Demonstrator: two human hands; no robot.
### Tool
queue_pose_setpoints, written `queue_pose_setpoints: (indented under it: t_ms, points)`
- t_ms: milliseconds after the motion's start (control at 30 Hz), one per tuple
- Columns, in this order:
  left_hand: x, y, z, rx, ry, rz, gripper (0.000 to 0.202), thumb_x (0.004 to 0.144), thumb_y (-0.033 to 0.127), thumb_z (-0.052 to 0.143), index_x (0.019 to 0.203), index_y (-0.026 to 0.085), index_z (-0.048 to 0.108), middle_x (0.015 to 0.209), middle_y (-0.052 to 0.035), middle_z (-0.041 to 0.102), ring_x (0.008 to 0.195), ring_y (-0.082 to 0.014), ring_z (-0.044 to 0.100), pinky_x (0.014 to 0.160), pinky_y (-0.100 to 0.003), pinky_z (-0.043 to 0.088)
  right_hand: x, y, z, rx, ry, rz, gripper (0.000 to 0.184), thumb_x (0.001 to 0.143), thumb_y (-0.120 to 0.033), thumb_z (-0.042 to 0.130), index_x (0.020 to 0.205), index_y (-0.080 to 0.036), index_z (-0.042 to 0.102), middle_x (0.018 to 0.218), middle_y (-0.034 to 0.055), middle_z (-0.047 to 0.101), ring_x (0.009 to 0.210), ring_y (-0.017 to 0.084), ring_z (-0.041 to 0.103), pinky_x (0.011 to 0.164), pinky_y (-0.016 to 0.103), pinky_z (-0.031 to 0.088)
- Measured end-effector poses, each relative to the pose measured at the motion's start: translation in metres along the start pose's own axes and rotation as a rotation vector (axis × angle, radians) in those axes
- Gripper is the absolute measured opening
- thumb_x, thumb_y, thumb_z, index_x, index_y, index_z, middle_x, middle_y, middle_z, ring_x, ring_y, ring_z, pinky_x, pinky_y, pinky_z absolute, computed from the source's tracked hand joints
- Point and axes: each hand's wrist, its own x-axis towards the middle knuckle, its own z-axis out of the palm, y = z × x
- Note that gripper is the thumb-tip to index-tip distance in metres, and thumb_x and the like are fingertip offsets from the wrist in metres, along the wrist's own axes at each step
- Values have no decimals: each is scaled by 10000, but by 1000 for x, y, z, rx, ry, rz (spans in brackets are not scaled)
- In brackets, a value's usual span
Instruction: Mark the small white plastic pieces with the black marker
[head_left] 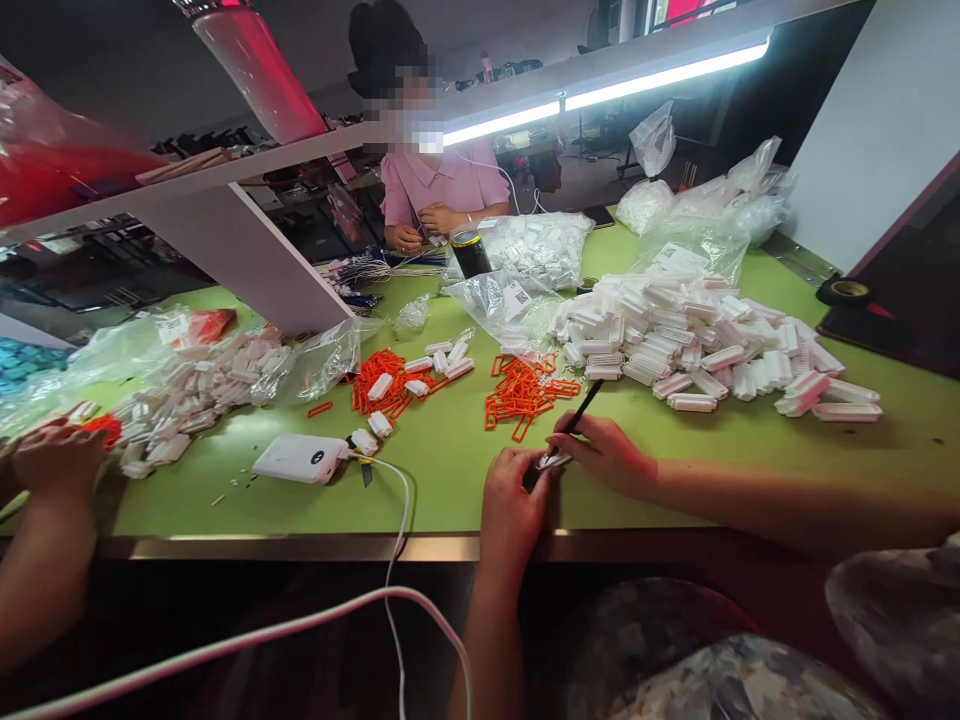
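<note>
Close to the table's front edge, my left hand [514, 500] pinches a small white plastic piece [553, 461], mostly covered by the fingers. My right hand [611, 455] is closed round a slim black pointed tool [586, 407], perhaps tweezers. The tool slants down, with its lower end at the white piece. Just beyond my hands lies a pile of orange rectangular frames [517, 395]. A large heap of white plastic housings [675, 335] spreads out behind my right hand.
A white power bank [296, 458] with a white cable [409, 490] lies to the left. Another orange pile [375, 380] and white heap [195, 385] sit beyond it. A co-worker's hands [60, 455] are far left; another person [442, 185] sits opposite, behind a black can [471, 255].
</note>
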Motion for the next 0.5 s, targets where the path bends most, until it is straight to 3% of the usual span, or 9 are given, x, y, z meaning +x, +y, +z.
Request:
queue_pose_setpoints:
  t_ms: [200,500]
  points:
    - [0,1,0,-3,4,1,147,906,188,721,1045,231,743,994,-42,723,983,-224,673,908,-366,527,-1,2,0,-82,-8,-54,393,1047,-545,528,882,-215,663,809,28,730,710,168,652,697,280,528]
    - [2,2,0,25,0,-22,101,887,172,726,978,216,734,950,-35,705,945,-218,665,886,-357,525,-1,-2,2,-324,-59,-305,370,1093,-444,481,893,-196,669,834,85,731,811,210,675,774,322,534]
